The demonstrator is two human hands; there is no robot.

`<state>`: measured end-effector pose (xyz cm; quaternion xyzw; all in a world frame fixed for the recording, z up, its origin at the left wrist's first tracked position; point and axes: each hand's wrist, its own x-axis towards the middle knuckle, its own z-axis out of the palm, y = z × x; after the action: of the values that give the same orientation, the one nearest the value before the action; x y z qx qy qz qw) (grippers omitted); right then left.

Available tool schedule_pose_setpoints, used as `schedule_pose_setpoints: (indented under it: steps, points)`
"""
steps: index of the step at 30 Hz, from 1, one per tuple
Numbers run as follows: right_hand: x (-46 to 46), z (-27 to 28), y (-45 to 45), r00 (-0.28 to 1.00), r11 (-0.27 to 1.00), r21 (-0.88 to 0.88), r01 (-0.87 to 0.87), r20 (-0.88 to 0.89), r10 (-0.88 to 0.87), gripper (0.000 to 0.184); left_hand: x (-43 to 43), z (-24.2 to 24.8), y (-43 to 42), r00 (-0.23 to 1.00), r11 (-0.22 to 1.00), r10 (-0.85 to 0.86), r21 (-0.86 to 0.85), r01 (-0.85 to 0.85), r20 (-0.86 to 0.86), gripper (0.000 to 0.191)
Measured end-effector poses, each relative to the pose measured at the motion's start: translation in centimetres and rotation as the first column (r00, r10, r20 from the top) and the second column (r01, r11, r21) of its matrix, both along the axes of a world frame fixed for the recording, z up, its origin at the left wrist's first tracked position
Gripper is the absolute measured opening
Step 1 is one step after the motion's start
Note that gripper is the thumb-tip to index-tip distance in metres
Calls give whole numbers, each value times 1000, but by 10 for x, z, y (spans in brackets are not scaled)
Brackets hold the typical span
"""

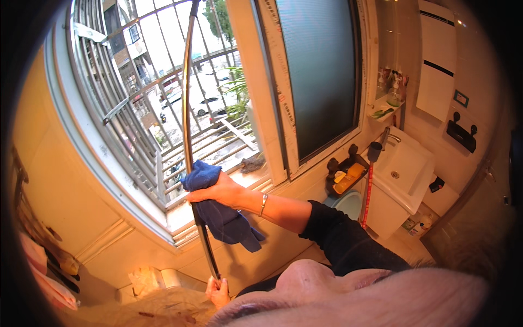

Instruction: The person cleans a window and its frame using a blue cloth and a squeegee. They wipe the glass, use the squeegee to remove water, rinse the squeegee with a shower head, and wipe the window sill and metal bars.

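Observation:
A long metal pole (pixel 186 102) rises diagonally before the open window and looks curved in this lens. My right hand (pixel 220 191) grips the pole partway up through a dark blue cloth (pixel 229 222). Part of the cloth is bunched above my fingers; the rest hangs loose beneath them. Near its lower end the pole is held by my left hand (pixel 219 291), partly hidden by my face. At the top, a dark joint (pixel 194 9) on the pole meets the frame's edge, so its far end is out of view.
Metal security bars (pixel 147 88) enclose the opening, with parked cars beyond. A frosted sliding pane (pixel 322 77) fills the window's right side. Farther right are a white washbasin (pixel 402 175), a black wall caddy (pixel 346 173) and a red stick (pixel 368 196). Pink cloth (pixel 49 274) hangs at lower left.

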<state>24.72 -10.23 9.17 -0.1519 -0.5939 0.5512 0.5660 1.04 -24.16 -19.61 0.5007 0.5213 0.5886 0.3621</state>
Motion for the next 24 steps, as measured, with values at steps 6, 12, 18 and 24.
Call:
schedule_pose_setpoints:
  steps: [6, 12, 18, 24]
  points:
    - [-33, -32, -10, 988, 997, -48, 56, 149, -48, 20, -81, -98, -47, 978, 970, -201, -151, 191, -52, 22]
    - [-64, -101, -54, 962, 993, -105, -57, 259, 82, 31, -103, -33, -64, 939, 888, -345, -319, 330, 12, 66]
    - [-69, -140, -106, 914, 966, -80, -245, 312, 258, 32, -42, 122, -4, 933, 932, -358, 48, 360, -42, 62]
    - [-46, -183, -145, 765, 880, -147, -451, 444, 467, 30, 55, 176, 14, 859, 885, -450, -10, 466, 244, 38]
